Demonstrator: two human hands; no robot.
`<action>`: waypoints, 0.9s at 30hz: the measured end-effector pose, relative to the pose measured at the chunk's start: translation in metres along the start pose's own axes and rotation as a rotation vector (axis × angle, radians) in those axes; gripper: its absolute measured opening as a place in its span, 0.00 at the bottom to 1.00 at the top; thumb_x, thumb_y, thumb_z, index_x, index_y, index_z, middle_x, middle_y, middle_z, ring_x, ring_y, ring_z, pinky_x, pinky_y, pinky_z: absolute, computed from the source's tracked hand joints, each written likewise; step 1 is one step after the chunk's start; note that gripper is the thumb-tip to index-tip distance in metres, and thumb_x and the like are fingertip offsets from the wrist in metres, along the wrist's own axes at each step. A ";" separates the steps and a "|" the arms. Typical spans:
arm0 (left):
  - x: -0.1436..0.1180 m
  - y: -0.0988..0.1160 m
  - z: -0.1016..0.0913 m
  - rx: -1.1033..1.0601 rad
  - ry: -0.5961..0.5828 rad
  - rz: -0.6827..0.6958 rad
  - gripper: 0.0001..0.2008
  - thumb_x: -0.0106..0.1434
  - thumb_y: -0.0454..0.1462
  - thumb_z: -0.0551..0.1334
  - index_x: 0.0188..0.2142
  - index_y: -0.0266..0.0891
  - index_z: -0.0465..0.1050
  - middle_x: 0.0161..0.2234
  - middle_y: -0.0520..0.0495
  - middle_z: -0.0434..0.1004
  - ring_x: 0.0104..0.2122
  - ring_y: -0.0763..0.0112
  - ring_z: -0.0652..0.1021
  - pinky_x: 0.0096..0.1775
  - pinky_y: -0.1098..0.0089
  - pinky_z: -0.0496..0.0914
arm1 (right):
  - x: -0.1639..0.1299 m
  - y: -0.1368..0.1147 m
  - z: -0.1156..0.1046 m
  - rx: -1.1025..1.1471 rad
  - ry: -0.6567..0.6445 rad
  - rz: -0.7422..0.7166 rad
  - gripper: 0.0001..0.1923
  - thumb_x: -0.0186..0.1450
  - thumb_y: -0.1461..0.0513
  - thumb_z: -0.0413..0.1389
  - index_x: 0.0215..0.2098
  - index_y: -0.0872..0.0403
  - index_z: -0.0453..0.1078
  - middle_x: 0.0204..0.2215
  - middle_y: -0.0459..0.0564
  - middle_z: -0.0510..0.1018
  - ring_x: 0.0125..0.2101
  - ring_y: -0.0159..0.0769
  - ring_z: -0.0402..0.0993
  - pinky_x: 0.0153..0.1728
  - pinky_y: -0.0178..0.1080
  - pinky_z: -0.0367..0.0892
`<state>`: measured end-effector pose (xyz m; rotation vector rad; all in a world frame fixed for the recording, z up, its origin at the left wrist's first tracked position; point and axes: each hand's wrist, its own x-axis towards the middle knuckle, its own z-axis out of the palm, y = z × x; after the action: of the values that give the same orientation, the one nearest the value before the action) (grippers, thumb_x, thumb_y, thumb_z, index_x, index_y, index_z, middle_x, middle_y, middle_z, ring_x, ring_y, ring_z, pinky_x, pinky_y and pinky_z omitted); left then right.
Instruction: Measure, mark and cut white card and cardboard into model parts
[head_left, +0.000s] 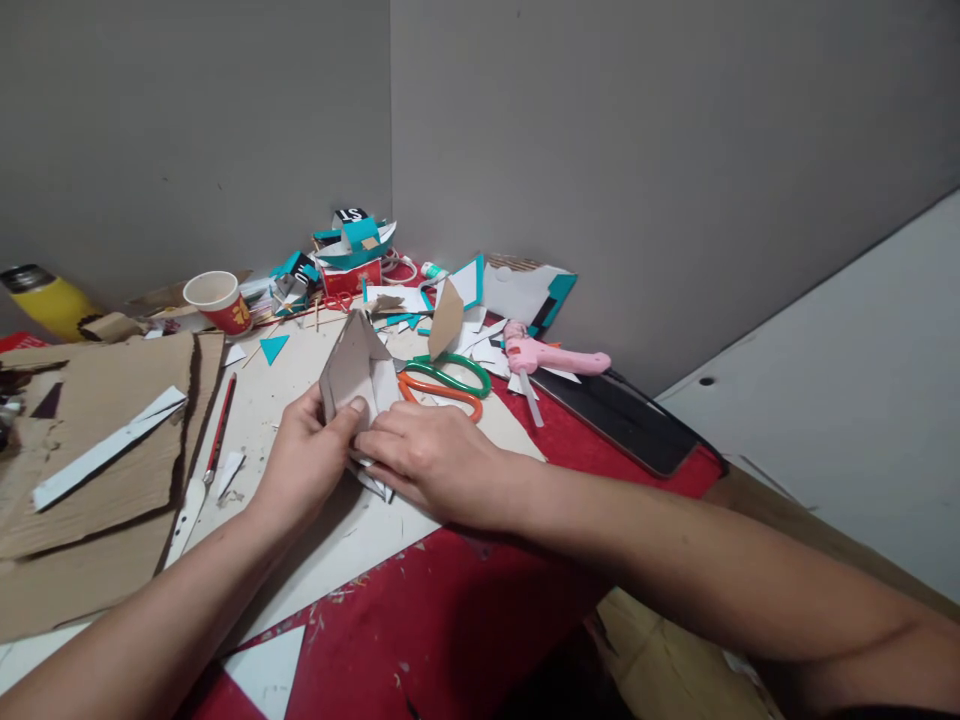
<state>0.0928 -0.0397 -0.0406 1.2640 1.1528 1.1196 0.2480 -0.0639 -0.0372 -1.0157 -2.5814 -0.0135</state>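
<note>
Between my two hands is a folded white cardboard piece (pixel 346 372), standing up with bent panels. My left hand (pixel 315 440) grips its left side, thumb on the inner face. The fingers of my right hand (pixel 427 455) are bent and press at its lower right part, hiding the fold there. Just beyond my right hand lie scissors (pixel 450 375) with one green and one orange handle loop. A pink hot glue gun (pixel 555 355) rests farther right, a glue stick poking out of it.
Flattened brown cardboard (pixel 97 440) covers the left side, near a red pencil (pixel 220 430) and a craft knife (pixel 187 510). Behind stand a paper cup (pixel 217 300), a yellow bottle (pixel 49 300) and a teal paper model (pixel 356 240). A dark phone (pixel 622 425) lies right on the red cloth (pixel 397 620).
</note>
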 end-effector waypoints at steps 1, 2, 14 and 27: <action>0.001 0.001 0.000 -0.019 0.015 -0.004 0.10 0.54 0.39 0.67 0.35 0.38 0.75 0.26 0.53 0.76 0.24 0.73 0.71 0.30 0.70 0.67 | -0.002 0.000 -0.002 -0.012 0.002 0.004 0.09 0.70 0.63 0.50 0.39 0.56 0.73 0.33 0.51 0.77 0.34 0.37 0.68 0.31 0.38 0.59; 0.002 0.002 0.000 -0.039 0.030 -0.006 0.11 0.53 0.40 0.67 0.36 0.38 0.75 0.27 0.52 0.77 0.24 0.72 0.72 0.30 0.70 0.67 | -0.003 0.000 -0.003 -0.029 -0.006 0.008 0.08 0.70 0.64 0.51 0.39 0.56 0.73 0.33 0.51 0.77 0.34 0.37 0.68 0.30 0.38 0.59; 0.007 0.000 -0.003 -0.168 0.035 -0.041 0.13 0.51 0.39 0.69 0.36 0.37 0.75 0.28 0.51 0.79 0.26 0.69 0.76 0.32 0.69 0.70 | -0.005 0.000 -0.004 0.182 0.123 -0.053 0.11 0.69 0.60 0.52 0.35 0.57 0.74 0.32 0.52 0.78 0.32 0.37 0.72 0.30 0.38 0.64; 0.004 0.004 -0.004 -0.233 0.199 0.152 0.15 0.54 0.40 0.70 0.40 0.38 0.74 0.35 0.49 0.81 0.34 0.68 0.79 0.41 0.68 0.71 | 0.007 0.012 -0.002 1.037 0.162 0.642 0.15 0.66 0.53 0.55 0.41 0.56 0.66 0.25 0.45 0.72 0.24 0.30 0.72 0.21 0.31 0.65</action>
<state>0.0898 -0.0356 -0.0366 1.0911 1.0480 1.4755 0.2519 -0.0505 -0.0342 -1.2178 -1.5903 1.1889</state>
